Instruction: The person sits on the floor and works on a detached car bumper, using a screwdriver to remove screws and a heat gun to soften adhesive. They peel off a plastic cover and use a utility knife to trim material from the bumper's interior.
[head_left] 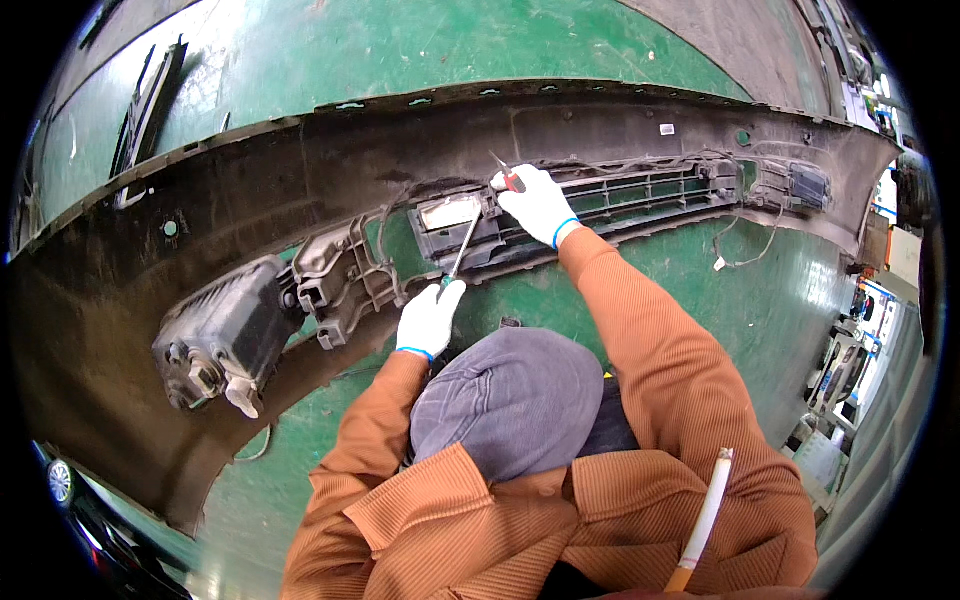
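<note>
My white-gloved left hand (428,325) grips a screwdriver (463,245) by its green handle; the long shaft reaches up across a black bracket (430,239) with a pale rectangular center. My white-gloved right hand (533,205) is closed on a red-handled tool (509,178) with a thin pointed tip, just above that bracket's right end, beside a slatted grille (630,194). These parts are on the inner side of a long dark bumper (330,150) lying across the green floor (650,300). The fingertips of my right hand are partly hidden.
A dusty black housing (225,315) is at the bumper's left, a lamp unit (808,185) with hanging wire at its right. Long black strips (150,110) lie at upper left. A car (85,510) is at lower left, parts (835,370) along the right. A cigarette (705,510) juts in from below.
</note>
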